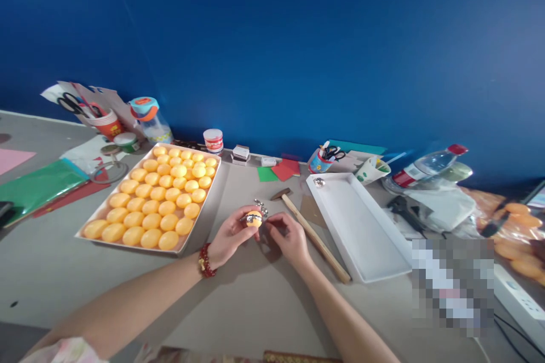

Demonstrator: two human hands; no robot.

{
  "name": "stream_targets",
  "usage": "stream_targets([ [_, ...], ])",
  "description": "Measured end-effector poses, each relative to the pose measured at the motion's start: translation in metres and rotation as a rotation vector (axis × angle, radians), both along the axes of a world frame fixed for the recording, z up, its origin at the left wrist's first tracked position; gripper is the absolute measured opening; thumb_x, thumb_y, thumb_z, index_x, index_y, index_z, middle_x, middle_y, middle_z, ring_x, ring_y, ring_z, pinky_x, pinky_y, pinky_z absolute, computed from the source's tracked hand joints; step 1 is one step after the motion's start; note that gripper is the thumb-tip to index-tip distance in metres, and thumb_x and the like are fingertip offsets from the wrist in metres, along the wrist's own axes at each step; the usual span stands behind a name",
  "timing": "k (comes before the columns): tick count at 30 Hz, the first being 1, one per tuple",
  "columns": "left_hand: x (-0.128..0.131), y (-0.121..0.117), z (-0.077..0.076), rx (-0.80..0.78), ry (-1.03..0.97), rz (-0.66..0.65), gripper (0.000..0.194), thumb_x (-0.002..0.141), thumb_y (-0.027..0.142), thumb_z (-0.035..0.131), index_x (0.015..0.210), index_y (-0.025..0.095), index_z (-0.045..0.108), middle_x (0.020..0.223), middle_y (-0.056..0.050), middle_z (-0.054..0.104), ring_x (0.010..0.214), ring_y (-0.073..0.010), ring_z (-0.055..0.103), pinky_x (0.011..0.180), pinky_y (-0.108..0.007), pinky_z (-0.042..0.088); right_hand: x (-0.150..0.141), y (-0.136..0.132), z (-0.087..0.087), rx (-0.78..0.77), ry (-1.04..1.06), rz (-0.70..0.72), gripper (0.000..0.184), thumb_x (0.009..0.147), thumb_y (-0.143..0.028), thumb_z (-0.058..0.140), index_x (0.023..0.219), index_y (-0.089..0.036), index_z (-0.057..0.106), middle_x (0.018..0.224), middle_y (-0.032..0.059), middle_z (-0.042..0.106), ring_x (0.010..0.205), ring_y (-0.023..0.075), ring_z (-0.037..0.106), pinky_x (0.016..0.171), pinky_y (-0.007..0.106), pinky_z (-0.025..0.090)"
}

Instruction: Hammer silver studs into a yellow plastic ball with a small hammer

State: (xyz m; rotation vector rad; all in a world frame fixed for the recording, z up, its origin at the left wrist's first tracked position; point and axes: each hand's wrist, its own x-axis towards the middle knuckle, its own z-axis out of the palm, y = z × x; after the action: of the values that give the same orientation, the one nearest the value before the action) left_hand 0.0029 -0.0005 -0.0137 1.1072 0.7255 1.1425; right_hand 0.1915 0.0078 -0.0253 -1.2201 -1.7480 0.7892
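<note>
My left hand, with a red bead bracelet at the wrist, holds an orange ping-pong ball between thumb and fingers. A shiny silver strip or chain-like piece lies across the ball's upper side. Just to the right, my right hand has its thumb and forefinger pinched together, apart from the ball; whatever they grip is too small to see. Behind the ball, small silver metal pieces lie on the table. A wooden-handled hammer rests right of my right hand.
A shallow box of orange balls stands left. At right is a white tray with a silver piece in its far corner. Cups with scissors, a plastic bottle, coloured paper and a power strip lie around the edges.
</note>
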Motion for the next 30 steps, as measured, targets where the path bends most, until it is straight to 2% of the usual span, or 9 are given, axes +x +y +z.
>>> stream_targets([
  [4,0.000,-0.001,0.000,0.023,-0.004,-0.001,0.040,0.085,0.027,0.066,0.123,0.020,0.055,0.115,-0.008,0.062,0.073,-0.0110,0.063,0.072,-0.026,0.052,-0.001,0.000,0.003,-0.138,0.239,-0.040,0.010,0.083,-0.030,0.067,0.082,-0.021,0.065,0.075,0.0010,0.067,0.068,0.0169,0.060,0.064,0.027,0.046],
  [8,0.001,-0.002,0.000,0.039,0.026,0.016,0.037,0.084,0.028,0.067,0.119,0.020,0.059,0.118,-0.009,0.061,0.072,-0.0115,0.064,0.068,-0.026,0.053,-0.003,-0.001,0.007,-0.330,0.448,-0.011,0.018,0.076,-0.036,0.075,0.076,-0.020,0.069,0.071,0.0015,0.067,0.064,0.0157,0.059,0.063,0.028,0.045],
  [11,0.000,-0.002,0.002,0.035,0.041,0.005,0.037,0.083,0.029,0.068,0.118,0.019,0.060,0.109,-0.008,0.065,0.073,-0.0129,0.064,0.069,-0.027,0.053,-0.004,-0.001,0.010,-0.468,0.647,0.024,0.021,0.071,-0.038,0.080,0.076,-0.020,0.070,0.071,0.0019,0.068,0.067,0.0159,0.061,0.067,0.029,0.047],
  [15,-0.001,-0.002,0.004,0.024,0.055,-0.013,0.040,0.085,0.030,0.066,0.122,0.019,0.058,0.102,-0.007,0.067,0.076,-0.0142,0.064,0.073,-0.027,0.052,-0.002,-0.001,0.014,-0.594,0.760,0.048,0.022,0.067,-0.035,0.084,0.079,-0.020,0.073,0.078,0.0021,0.070,0.069,0.0153,0.063,0.069,0.029,0.048],
  [18,-0.003,-0.002,0.003,0.034,0.082,-0.020,0.038,0.089,0.032,0.060,0.126,0.020,0.057,0.106,-0.008,0.066,0.078,-0.0153,0.064,0.073,-0.028,0.051,0.000,-0.001,0.019,-0.577,0.783,0.043,0.020,0.068,-0.035,0.084,0.078,-0.021,0.073,0.082,0.0020,0.069,0.069,0.0141,0.060,0.069,0.028,0.047],
  [22,-0.002,-0.002,0.001,0.063,0.065,-0.032,0.036,0.091,0.032,0.057,0.126,0.021,0.058,0.117,-0.009,0.061,0.080,-0.0154,0.064,0.077,-0.030,0.051,0.000,-0.005,0.026,-0.477,0.761,0.051,0.015,0.072,-0.034,0.080,0.077,-0.023,0.071,0.079,0.0009,0.066,0.069,0.0143,0.056,0.069,0.028,0.045],
  [26,0.002,-0.001,0.001,0.058,-0.012,-0.045,0.036,0.089,0.030,0.062,0.123,0.022,0.058,0.105,-0.007,0.063,0.077,-0.0152,0.063,0.074,-0.030,0.052,-0.003,-0.010,0.029,-0.376,0.701,0.138,0.011,0.076,-0.032,0.077,0.076,-0.023,0.070,0.094,0.0022,0.059,0.090,0.0181,0.055,0.082,0.030,0.045],
  [30,0.004,-0.002,0.001,0.059,-0.019,-0.059,0.032,0.087,0.029,0.064,0.117,0.021,0.058,0.102,-0.006,0.064,0.077,-0.0155,0.064,0.072,-0.030,0.053,-0.007,-0.011,0.027,-0.395,0.688,0.181,0.009,0.080,-0.032,0.074,0.078,-0.023,0.071,0.106,0.0038,0.051,0.099,0.0204,0.052,0.087,0.032,0.045],
])
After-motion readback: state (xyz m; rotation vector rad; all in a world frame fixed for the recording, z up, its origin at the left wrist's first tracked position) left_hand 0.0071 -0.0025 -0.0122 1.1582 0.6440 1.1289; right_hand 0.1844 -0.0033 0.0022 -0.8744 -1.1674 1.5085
